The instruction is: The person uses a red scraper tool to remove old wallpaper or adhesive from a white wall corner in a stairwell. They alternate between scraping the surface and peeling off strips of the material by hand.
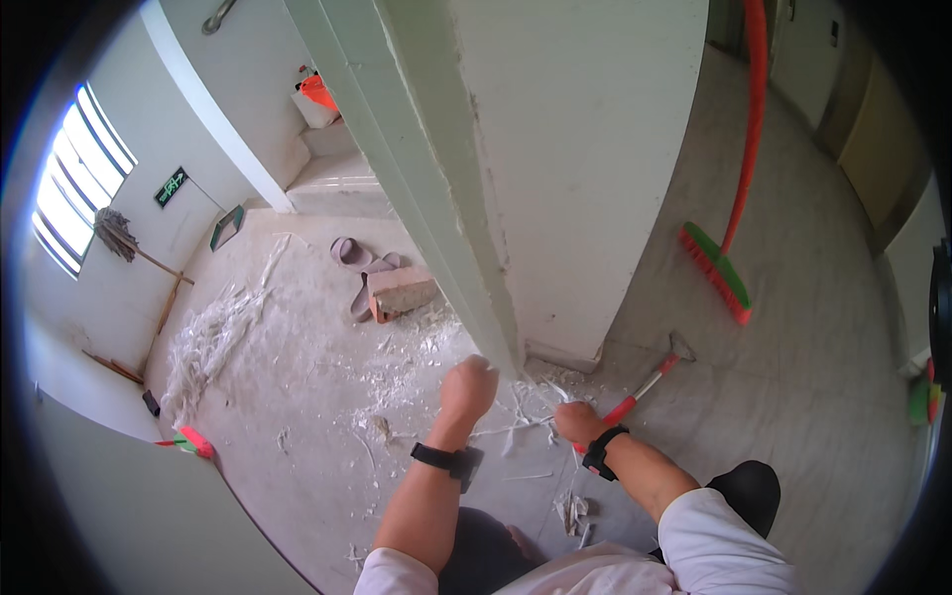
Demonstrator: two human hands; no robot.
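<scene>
My left hand [470, 387] is curled at the foot of a pale green door frame [446, 201], on its left side. Its fingers face away, so what they hold is hidden. To the right of the frame's base, my right hand [579, 422] is closed, with a thin white strip [541, 393] running from it towards the frame. Beneath that hand passes the red handle of a long-handled scraper [645, 387], its metal blade pointing away to the right. White flakes and peeled strips [401, 379] litter the floor around the frame's foot.
Slippers [352, 254] lie beside a brick block [401, 291]. A heap of white plastic film [216, 335] spreads across the left floor. On the right stands a red-handled broom [718, 271]. A mop [115, 232] leans by the window; steps [338, 193] rise behind.
</scene>
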